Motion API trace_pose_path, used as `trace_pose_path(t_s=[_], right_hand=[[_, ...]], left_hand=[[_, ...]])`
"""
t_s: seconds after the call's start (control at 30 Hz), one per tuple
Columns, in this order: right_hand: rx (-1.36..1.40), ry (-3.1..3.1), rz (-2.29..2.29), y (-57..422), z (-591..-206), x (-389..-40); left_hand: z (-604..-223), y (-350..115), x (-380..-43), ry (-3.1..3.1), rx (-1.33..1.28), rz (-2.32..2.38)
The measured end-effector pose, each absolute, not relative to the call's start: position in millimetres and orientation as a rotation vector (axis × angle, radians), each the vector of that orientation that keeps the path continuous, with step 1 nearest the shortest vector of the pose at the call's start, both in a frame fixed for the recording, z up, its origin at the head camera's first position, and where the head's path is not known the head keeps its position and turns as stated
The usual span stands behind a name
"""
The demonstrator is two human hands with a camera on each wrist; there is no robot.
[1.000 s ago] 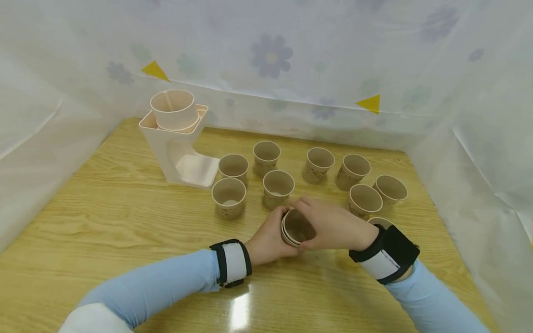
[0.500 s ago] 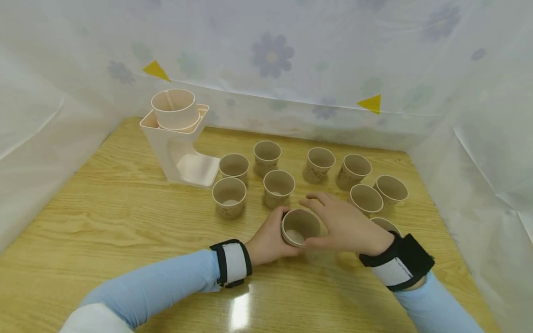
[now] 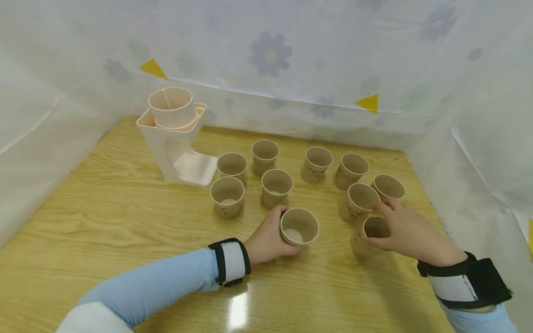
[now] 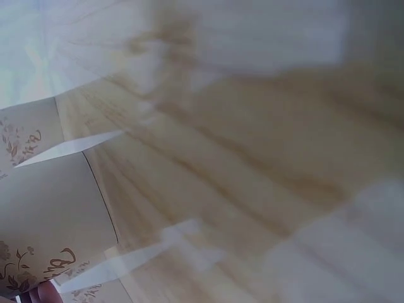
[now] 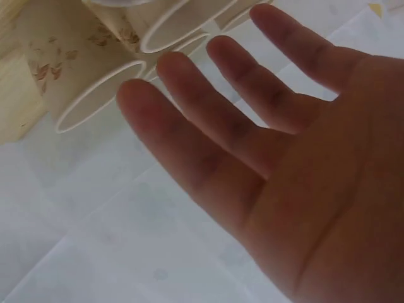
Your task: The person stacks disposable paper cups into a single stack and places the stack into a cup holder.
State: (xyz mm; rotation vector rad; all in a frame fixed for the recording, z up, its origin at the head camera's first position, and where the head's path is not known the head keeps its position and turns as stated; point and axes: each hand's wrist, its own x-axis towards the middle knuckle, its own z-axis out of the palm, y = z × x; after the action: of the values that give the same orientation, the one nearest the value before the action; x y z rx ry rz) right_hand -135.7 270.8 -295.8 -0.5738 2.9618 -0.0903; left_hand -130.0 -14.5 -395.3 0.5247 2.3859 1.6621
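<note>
My left hand (image 3: pixel 266 240) grips a small stack of nested brown paper cups (image 3: pixel 306 222) near the middle of the table, mouths up. In the left wrist view, paper cups (image 4: pixel 50 214) with brown printing fill the left edge, a fingertip (image 4: pixel 47 293) just showing below. At the right, my right hand (image 3: pixel 410 233) hovers over a single paper cup (image 3: pixel 361 244), thumb and fingers spread to either side of its rim. The right wrist view has the same hand (image 5: pixel 303 158) with extended fingers, close to several cups (image 5: pixel 69 63); contact is unclear.
Several more paper cups stand upright: a group (image 3: pixel 228 196) left of centre and another (image 3: pixel 318 169) at the back right. A pale pink stand (image 3: pixel 166 148) with a round container (image 3: pixel 172 113) on top is at the back left. Patterned white sheeting (image 3: pixel 266 92) encloses the wooden table (image 3: pixel 137 222).
My right hand has left the stack and moved right to the front-right cup, its fingers spreading on the way. My left hand keeps holding the stack in place.
</note>
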Motion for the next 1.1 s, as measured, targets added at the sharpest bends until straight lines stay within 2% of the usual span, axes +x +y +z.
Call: trace_pose_path(t_s=[0.8,1.1], right_hand=[[-0.554,2.876,-0.094,280,-307,-134],[-0.641,2.937,-0.091,269,-279,-133]], left_hand=[[-392,2,-135,2.413,0.584,1.589],[-392,4,-136,2.433,0.6,1.573]])
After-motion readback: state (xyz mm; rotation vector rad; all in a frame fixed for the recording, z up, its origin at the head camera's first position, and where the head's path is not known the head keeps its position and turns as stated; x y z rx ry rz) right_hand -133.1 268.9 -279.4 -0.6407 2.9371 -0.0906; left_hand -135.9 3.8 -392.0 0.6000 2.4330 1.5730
